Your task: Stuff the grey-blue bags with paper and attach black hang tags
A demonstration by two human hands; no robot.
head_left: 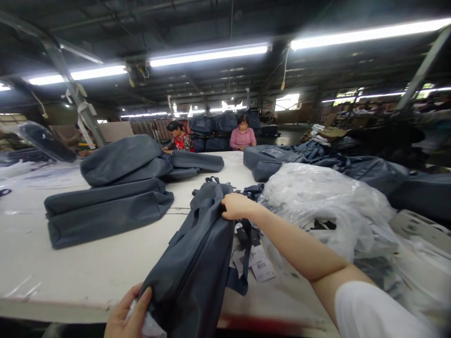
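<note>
A dark blue-grey duffel bag (pixel 197 253) with a long zipper lies lengthwise in front of me, its near end at the table's front edge. My right hand (pixel 236 206) grips the bag's far end, fingers closed on the fabric by the zipper. At the near end my left hand (pixel 132 310) pinches the bag's corner between thumb and fingers. Crumpled white material (pixel 151 326) shows under that corner, partly hidden by the hand. A dark strap (pixel 239 281) hangs off the bag's right side, beside white paper tags (pixel 260 265).
Folded dark bags (pixel 109 216) are piled on the white table (pixel 88 267) at left. Clear plastic bags (pixel 324 202) heap up at right, with more dark bags (pixel 373 173) behind. Two people (pixel 243 136) sit across the table. A slanted post (pixel 82 103) stands at far left.
</note>
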